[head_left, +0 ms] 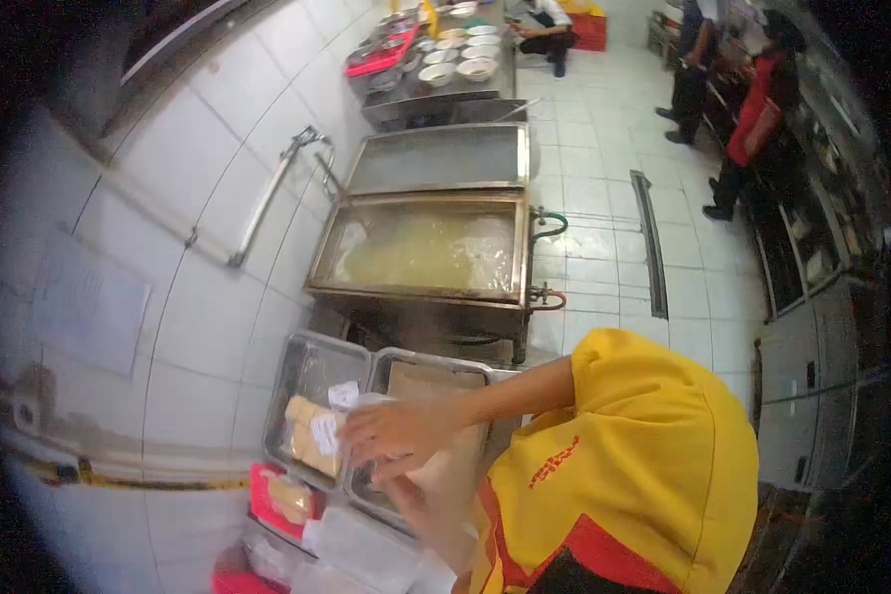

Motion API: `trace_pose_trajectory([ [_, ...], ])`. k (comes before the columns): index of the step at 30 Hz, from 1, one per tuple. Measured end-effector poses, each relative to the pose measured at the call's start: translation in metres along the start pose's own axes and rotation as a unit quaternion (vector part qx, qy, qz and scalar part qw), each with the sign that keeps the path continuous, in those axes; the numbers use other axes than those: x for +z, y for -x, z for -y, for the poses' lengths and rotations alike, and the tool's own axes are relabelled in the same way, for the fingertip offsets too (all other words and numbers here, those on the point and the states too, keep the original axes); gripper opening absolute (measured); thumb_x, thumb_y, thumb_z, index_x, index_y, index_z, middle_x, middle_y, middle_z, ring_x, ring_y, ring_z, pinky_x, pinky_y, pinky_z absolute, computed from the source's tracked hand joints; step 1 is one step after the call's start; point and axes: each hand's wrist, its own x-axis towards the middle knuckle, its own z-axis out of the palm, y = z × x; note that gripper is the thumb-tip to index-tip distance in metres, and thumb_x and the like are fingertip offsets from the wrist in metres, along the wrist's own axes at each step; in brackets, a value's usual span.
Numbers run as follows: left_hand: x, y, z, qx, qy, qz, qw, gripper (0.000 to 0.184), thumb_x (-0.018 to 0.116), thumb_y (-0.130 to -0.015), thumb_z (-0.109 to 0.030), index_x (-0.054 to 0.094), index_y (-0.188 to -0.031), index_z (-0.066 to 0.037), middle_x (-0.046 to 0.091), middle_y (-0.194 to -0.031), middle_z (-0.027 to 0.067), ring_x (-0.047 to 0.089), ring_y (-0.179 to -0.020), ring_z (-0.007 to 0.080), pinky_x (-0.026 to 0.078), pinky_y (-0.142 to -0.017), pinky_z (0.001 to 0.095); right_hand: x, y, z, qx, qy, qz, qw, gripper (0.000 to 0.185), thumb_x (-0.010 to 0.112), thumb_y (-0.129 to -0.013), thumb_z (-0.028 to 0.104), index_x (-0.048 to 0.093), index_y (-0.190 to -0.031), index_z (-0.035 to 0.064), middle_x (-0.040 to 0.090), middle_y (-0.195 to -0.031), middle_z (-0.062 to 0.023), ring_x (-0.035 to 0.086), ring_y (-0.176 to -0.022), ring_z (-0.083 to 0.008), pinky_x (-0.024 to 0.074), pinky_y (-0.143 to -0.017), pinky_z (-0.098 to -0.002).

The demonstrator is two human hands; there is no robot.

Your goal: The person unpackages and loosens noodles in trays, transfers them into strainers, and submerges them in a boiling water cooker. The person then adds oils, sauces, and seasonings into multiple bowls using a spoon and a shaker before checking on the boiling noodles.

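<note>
My right hand (401, 433) reaches over the shared edge of two clear trays, fingers apart and pointing left. Below it, my left hand (414, 505) is smeared by motion over the near tray; what it holds, if anything, cannot be made out. The left tray (297, 368) contains a pale yellow block (312, 457) with a white label (325, 434). Brown sheet-like material (421, 381) lies in the right tray (445, 362). A second paper label (344, 395) is beside my right fingertips.
Beyond the trays stands a metal vat (426, 243) of cloudy yellowish liquid. Bowls (477, 69) cover a far counter. A red container (267, 500) and white plastic (366, 544) sit nearby. Several people stand or crouch farther off; a wall (203, 337) borders the left.
</note>
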Motion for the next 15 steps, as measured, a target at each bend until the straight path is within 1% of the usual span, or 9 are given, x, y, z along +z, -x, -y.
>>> trace_pose_trajectory([
  [2,-0.017,-0.025,0.019,-0.062,0.064,0.037,0.995,0.043,0.034,-0.097,-0.038,0.047,-0.126,-0.008,0.054,-0.122,0.0122,0.054,-0.109,0.0320,0.048,-0.089,0.0521,0.011,0.016,-0.015,0.124,-0.120,0.300,0.938,0.040,0.058,-0.087,0.029,0.054,-0.120,0.0056,0.058,-0.104,-0.0210,0.058,-0.098,-0.0343,0.0473,-0.080,-0.0430],
  [3,-0.028,-0.038,0.032,-0.086,0.084,0.048,0.992,0.044,0.034,-0.097,-0.039,0.047,-0.126,-0.009,0.054,-0.122,0.0122,0.054,-0.109,0.0321,0.047,-0.089,0.0524,0.012,0.021,-0.016,0.121,-0.118,0.294,0.941,0.040,0.058,-0.087,0.029,0.054,-0.120,0.0056,0.058,-0.104,-0.0210,0.058,-0.098,-0.0343,0.0473,-0.080,-0.0430],
  [5,-0.040,-0.059,0.053,-0.096,0.080,0.046,0.991,0.044,0.034,-0.097,-0.039,0.047,-0.126,-0.009,0.054,-0.122,0.0121,0.054,-0.110,0.0322,0.047,-0.089,0.0529,0.008,0.035,-0.018,0.428,-0.406,0.302,0.749,0.041,0.055,-0.092,0.031,0.054,-0.121,0.0016,0.058,-0.117,-0.0168,0.051,-0.116,-0.0295,0.0386,-0.100,-0.0418],
  [6,-0.047,-0.065,0.062,-0.093,0.071,0.039,0.992,0.044,0.034,-0.097,-0.039,0.047,-0.126,-0.009,0.054,-0.122,0.0121,0.054,-0.110,0.0323,0.047,-0.089,0.0531,0.023,0.056,-0.028,0.421,-0.405,0.304,0.753,0.041,0.055,-0.092,0.031,0.054,-0.121,0.0016,0.058,-0.117,-0.0168,0.051,-0.116,-0.0295,0.0386,-0.100,-0.0418],
  [8,-0.065,-0.069,0.082,-0.081,0.049,0.019,0.995,0.044,0.034,-0.097,-0.040,0.047,-0.126,-0.010,0.054,-0.122,0.0120,0.054,-0.110,0.0325,0.047,-0.089,0.0537,0.065,0.106,-0.047,0.224,-0.214,0.311,0.899,0.051,0.059,-0.089,0.037,0.051,-0.124,0.0005,0.056,-0.123,-0.0142,0.049,-0.120,-0.0247,0.0389,-0.100,-0.0374],
  [9,-0.075,-0.071,0.090,-0.073,0.034,0.007,0.997,0.044,0.034,-0.097,-0.040,0.047,-0.126,-0.010,0.054,-0.122,0.0120,0.054,-0.110,0.0325,0.046,-0.089,0.0539,0.069,0.113,-0.040,0.223,-0.212,0.309,0.900,0.051,0.059,-0.089,0.037,0.051,-0.124,0.0005,0.056,-0.123,-0.0142,0.049,-0.120,-0.0247,0.0389,-0.100,-0.0374],
  [11,-0.092,-0.069,0.104,-0.061,-0.004,-0.012,0.998,0.044,0.034,-0.097,-0.040,0.047,-0.126,-0.010,0.054,-0.122,0.0119,0.053,-0.110,0.0327,0.046,-0.089,0.0544,0.063,0.113,-0.013,0.465,-0.306,0.199,0.806,0.058,0.060,-0.087,0.040,0.047,-0.127,-0.0003,0.052,-0.127,-0.0134,0.048,-0.120,-0.0216,0.0391,-0.100,-0.0354],
  [13,-0.108,-0.074,0.118,-0.046,-0.045,-0.027,0.998,0.044,0.034,-0.096,-0.041,0.047,-0.126,-0.011,0.054,-0.122,0.0119,0.053,-0.111,0.0328,0.046,-0.089,0.0550,0.071,0.119,0.001,0.459,-0.344,0.179,0.799,0.063,0.063,-0.084,0.041,0.045,-0.128,-0.0012,0.049,-0.131,-0.0149,0.047,-0.121,-0.0226,0.0400,-0.100,-0.0356],
  [15,-0.123,-0.076,0.128,-0.039,-0.081,-0.033,0.995,0.044,0.034,-0.096,-0.041,0.047,-0.126,-0.011,0.054,-0.122,0.0118,0.053,-0.111,0.0330,0.046,-0.089,0.0555,0.127,0.151,0.005,0.575,-0.208,0.046,0.790,0.083,0.074,-0.076,0.034,0.031,-0.140,0.0035,0.055,-0.123,-0.0163,0.053,-0.114,-0.0254,0.0439,-0.095,-0.0373],
])
